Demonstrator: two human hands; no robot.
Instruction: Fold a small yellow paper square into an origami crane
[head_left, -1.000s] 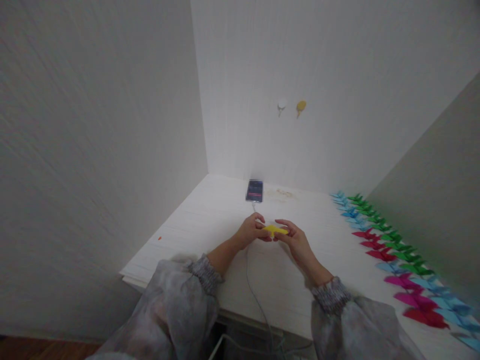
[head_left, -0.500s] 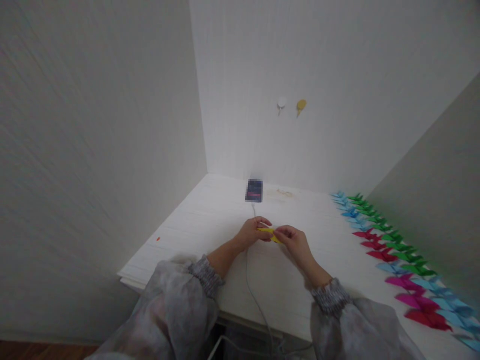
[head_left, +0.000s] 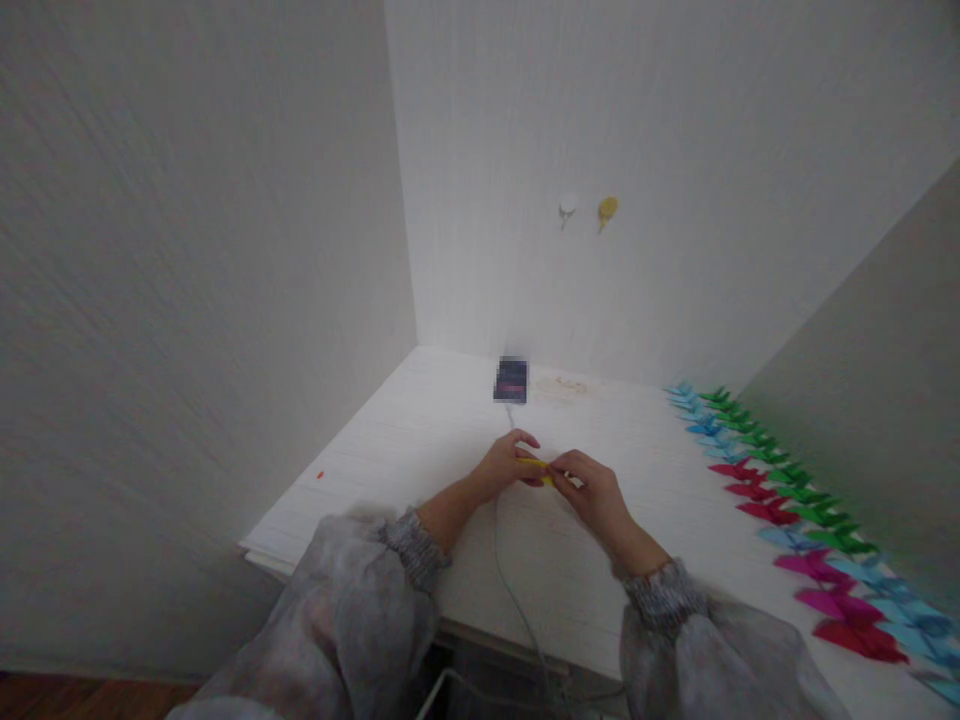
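Pale streaked walls (head_left: 495, 150) enclose a white grained tabletop (head_left: 405, 430). The left hand (head_left: 501, 466) and right hand (head_left: 598, 490) pinch a folded yellow paper piece (head_left: 534, 463).

Loose, filmy-looking grey sleeves (head_left: 375, 600) puff out above gathered cuffs (head_left: 416, 548) of speckled grey.

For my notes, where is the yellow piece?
The yellow piece is just right of centre in the head view, held between left hand and right hand, below the dark device.

White table (head_left: 390, 440) with phone (head_left: 511, 380), cable (head_left: 511, 588), orange scrap (head_left: 320, 475), folded papers (head_left: 769, 513)
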